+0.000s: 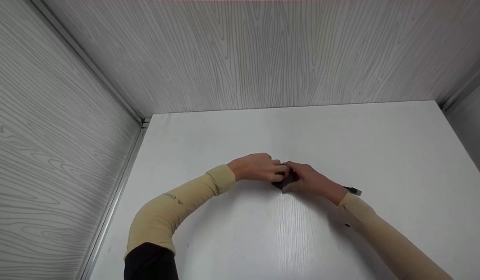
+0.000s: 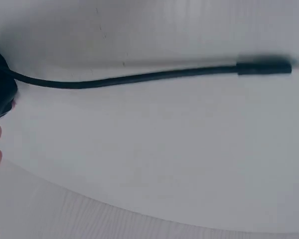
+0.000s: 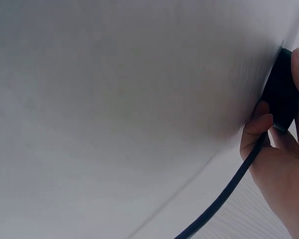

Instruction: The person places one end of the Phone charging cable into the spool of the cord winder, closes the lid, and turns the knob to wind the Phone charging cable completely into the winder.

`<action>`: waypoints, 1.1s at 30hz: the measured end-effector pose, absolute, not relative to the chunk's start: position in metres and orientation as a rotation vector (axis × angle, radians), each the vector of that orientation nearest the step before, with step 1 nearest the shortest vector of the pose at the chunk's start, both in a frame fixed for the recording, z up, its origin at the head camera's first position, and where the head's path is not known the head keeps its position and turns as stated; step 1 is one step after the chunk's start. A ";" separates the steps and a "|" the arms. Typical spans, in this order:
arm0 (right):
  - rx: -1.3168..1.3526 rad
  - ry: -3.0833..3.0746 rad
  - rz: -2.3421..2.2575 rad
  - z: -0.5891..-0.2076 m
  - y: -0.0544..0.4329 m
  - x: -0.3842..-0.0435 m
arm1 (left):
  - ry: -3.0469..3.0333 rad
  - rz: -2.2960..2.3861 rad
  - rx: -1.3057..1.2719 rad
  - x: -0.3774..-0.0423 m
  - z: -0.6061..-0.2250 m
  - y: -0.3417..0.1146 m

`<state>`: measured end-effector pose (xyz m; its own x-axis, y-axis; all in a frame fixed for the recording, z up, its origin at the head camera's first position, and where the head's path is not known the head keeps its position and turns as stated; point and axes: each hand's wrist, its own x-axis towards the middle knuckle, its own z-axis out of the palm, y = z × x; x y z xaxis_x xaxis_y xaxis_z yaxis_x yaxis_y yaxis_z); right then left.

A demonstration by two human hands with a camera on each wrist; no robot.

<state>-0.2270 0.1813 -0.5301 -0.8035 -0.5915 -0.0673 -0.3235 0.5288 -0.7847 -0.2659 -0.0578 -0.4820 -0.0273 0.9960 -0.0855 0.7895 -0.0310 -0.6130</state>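
Note:
Both hands meet over a small black box (image 1: 288,179) with a cable. My right hand (image 1: 312,179) holds it from the right, thumb on the near side and fingers on the far side. From the left, my left hand (image 1: 258,167) reaches onto it with curled fingers, which hide much of its top. A dark cable (image 3: 229,191) leaves the box past a fingertip in the right wrist view. The left wrist view shows the box at the left edge and a thin cable (image 2: 124,79) ending in a slim black plug (image 2: 264,68).
A USB plug (image 1: 353,190) lies on the white tabletop (image 1: 209,136) beyond my right wrist. Grey wood-grain panels stand at the back (image 1: 240,54) and along the left side (image 1: 49,155). Another panel rises at the right edge.

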 end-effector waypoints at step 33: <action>-0.884 2.711 -1.105 -0.537 0.168 -0.228 | -2.892 -0.062 -1.301 -0.238 -0.499 -0.019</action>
